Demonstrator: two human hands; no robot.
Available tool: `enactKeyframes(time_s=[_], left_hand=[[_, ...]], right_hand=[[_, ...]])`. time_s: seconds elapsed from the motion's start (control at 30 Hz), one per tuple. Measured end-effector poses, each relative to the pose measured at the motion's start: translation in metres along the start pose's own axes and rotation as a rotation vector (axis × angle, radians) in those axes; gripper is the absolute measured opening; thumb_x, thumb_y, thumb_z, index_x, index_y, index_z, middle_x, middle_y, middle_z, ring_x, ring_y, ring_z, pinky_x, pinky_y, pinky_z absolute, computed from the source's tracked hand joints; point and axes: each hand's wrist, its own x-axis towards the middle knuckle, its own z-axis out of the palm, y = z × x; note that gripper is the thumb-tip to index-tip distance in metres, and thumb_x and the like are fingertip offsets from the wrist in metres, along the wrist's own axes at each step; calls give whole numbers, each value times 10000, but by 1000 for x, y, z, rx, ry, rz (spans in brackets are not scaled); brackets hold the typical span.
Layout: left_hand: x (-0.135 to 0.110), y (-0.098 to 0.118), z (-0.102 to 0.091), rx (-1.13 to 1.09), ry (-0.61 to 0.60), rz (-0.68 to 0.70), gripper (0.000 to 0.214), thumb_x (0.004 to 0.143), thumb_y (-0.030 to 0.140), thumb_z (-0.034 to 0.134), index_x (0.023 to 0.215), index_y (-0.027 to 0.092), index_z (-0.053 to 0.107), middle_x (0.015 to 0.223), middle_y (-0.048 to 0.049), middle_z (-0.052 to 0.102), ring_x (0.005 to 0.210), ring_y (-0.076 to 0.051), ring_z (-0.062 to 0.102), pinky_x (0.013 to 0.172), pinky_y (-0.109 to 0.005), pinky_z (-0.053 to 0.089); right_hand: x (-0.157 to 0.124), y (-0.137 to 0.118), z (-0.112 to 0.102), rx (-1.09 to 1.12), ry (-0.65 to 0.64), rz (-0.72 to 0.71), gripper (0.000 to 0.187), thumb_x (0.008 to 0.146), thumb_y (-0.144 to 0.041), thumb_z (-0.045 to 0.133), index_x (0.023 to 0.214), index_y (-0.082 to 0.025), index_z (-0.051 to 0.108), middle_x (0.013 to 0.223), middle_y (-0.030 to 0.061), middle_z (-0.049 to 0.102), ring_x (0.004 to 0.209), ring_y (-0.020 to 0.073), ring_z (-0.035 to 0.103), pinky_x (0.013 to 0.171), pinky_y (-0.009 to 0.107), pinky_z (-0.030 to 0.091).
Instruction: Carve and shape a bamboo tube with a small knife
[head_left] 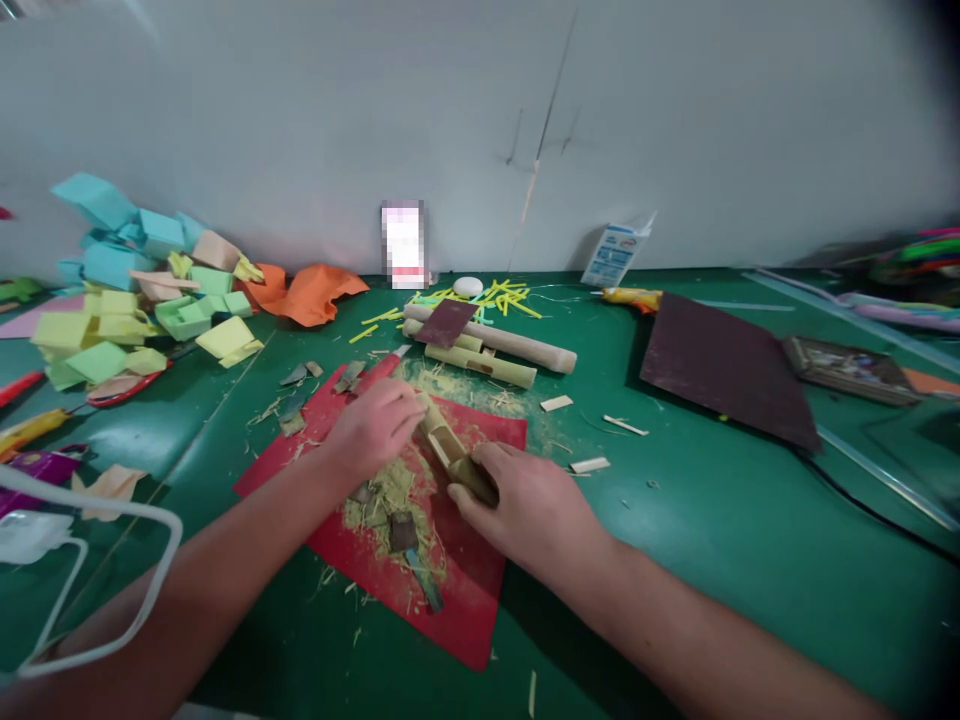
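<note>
A short bamboo tube (444, 440) with a rectangular slot cut in its side lies tilted over a red sheet (465, 600). Its near end is gripped by my right hand (532, 500), thumb on one side and fingers on the other. At the far end, my left hand (379, 425) has its fingers bent and pressed together against the tube; whether a small piece is pinched there is hidden. Bamboo shavings and dust (394, 500) cover the sheet around a dark scrap (403, 532). Just beyond my left hand lies a red-handled knife (382, 370).
More bamboo tubes (517, 345) lie behind, with a small sandpaper piece (448, 322) on top. Folded paper pieces (112, 265) crowd the left, beside orange paper (319, 295). A dark sheet (720, 370) sits right. A phone (403, 245) leans on the wall.
</note>
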Motion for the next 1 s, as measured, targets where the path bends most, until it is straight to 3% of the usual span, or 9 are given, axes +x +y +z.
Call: enactKeyframes(time_s=[0.07, 0.17, 0.3, 0.43, 0.5, 0.7, 0.83, 1.0], left_hand=[[0, 1, 0, -1, 12, -1, 170, 933, 170, 481, 915, 154, 649, 907, -84, 607, 886, -187, 578, 813, -343, 503], [-1, 3, 1, -28, -64, 23, 168, 933, 162, 481, 914, 162, 648, 933, -81, 615, 915, -187, 578, 835, -340, 498], [0, 4, 2, 1, 18, -16, 167, 932, 169, 482, 896, 151, 643, 893, -83, 607, 876, -189, 574, 808, -345, 498], [-1, 4, 2, -27, -68, -7, 164, 934, 169, 480, 919, 165, 643, 943, -82, 623, 915, -189, 578, 838, -344, 499], [-1, 0, -1, -13, -52, -26, 172, 937, 170, 475, 943, 163, 647, 965, -86, 633, 930, -189, 590, 852, -341, 500], [3, -12, -8, 17, 83, -166, 170, 922, 178, 500, 967, 154, 662, 961, -86, 668, 914, -183, 620, 853, -320, 493], [4, -9, -8, -69, 127, -287, 120, 879, 188, 562, 916, 173, 674, 901, -50, 683, 859, -165, 621, 800, -285, 497], [4, -2, -14, -230, 163, -508, 89, 821, 221, 632, 873, 181, 691, 908, -33, 683, 874, -159, 620, 782, -260, 500]], right_hand=[[0, 0, 0, -7, -7, 6, 167, 806, -342, 564, 723, -208, 508, 707, 3, 621, 597, 146, 532, 502, 271, 231], [0, 0, 0, 1, -12, 6, 152, 801, -335, 561, 735, -207, 513, 727, 10, 629, 616, 153, 541, 506, 271, 233], [0, -1, 0, -8, -11, 10, 160, 809, -339, 552, 728, -207, 510, 709, 7, 621, 606, 152, 537, 507, 275, 228], [-1, -2, 1, -21, 9, 5, 138, 791, -327, 566, 734, -210, 518, 713, 2, 624, 606, 148, 535, 506, 276, 234], [-2, -1, 2, -56, 34, 7, 133, 787, -328, 567, 737, -210, 530, 706, 1, 618, 602, 149, 532, 504, 284, 231], [-4, 1, 2, -221, 131, -54, 134, 787, -331, 581, 750, -204, 603, 762, 29, 622, 720, 202, 564, 600, 330, 315], [-2, 6, 0, -289, 235, -85, 115, 762, -312, 613, 783, -202, 638, 886, 57, 640, 894, 260, 557, 723, 370, 357], [5, 17, -2, -288, 266, -111, 131, 755, -232, 579, 863, -185, 638, 906, 62, 656, 901, 251, 553, 739, 373, 354]])
